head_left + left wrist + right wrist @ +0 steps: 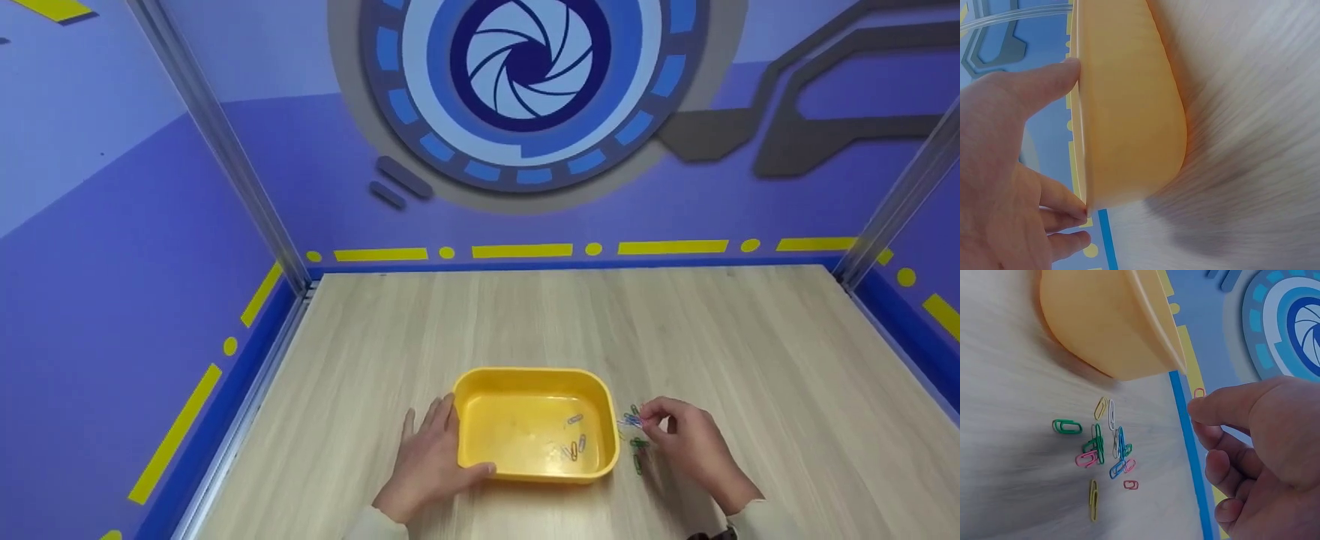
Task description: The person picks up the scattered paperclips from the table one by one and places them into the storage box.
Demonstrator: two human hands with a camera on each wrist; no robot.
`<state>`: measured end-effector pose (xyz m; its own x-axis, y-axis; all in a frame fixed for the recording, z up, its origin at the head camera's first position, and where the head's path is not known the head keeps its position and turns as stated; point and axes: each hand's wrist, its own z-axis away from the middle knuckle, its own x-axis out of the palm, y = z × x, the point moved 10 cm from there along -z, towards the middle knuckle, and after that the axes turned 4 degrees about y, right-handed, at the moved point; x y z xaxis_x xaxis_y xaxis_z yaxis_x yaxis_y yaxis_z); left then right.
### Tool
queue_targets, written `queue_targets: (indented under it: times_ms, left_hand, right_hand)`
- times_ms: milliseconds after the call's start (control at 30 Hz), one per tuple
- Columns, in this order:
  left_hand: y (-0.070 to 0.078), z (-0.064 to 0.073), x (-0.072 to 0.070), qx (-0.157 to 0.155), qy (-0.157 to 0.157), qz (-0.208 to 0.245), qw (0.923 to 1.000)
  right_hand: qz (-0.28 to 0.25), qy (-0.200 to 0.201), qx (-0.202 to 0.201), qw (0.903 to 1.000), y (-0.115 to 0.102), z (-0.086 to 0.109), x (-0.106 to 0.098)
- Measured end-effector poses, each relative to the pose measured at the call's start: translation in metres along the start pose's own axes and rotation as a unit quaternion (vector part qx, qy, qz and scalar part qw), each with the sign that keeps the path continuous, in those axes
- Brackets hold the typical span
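Note:
A yellow plastic box (510, 478) stands on the table with a few paper clips (574, 450) inside, toward its right. My left hand (429, 459) rests against its near left corner. The thumb touches the front rim, and the other fingers, spread and fairly straight, lie along the left side. In the right wrist view, my right hand (1264, 433) pinches a small pinkish-red paper clip (1199, 391) between thumb and forefinger, its loop poking out above the fingertips. That hand is just right of the box, over a loose group of coloured paper clips (1099, 445).
The scattered clips are green, blue, pink, white and yellow, and a green one (638, 465) lies nearest the front. Purple-blue printed panels (562, 225) wall the wooden table (375, 322) at the back and sides, with metal posts (225, 150) at the corners.

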<state>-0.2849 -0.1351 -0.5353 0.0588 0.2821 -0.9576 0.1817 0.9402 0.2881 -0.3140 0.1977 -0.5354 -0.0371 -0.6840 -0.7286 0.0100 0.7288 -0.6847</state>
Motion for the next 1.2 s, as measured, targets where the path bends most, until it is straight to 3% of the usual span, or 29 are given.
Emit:
queue_targets:
  times_ms: [167,467,700,1200]
  left_hand:
    - [0.001,0.001,-0.001,0.012,0.005,-0.002,0.9999]
    - [0.000,0.000,-0.001,0.006,-0.001,0.000,1.0000]
    - [0.002,-0.001,-0.002,0.012,0.001,-0.007,0.9999]
    - [-0.001,0.001,0.000,0.008,0.003,0.009,0.9999]
  right_hand:
    - [-0.003,0.008,-0.002,1.0000,-0.007,0.001,0.001]
    - [-0.038,-0.003,0.017,0.9991,-0.027,0.001,0.014]
    - [-0.048,-0.009,-0.007,0.9988,-0.051,-0.001,0.022]
    - [-0.063,-0.010,-0.035,0.9973,-0.062,-0.006,0.035]
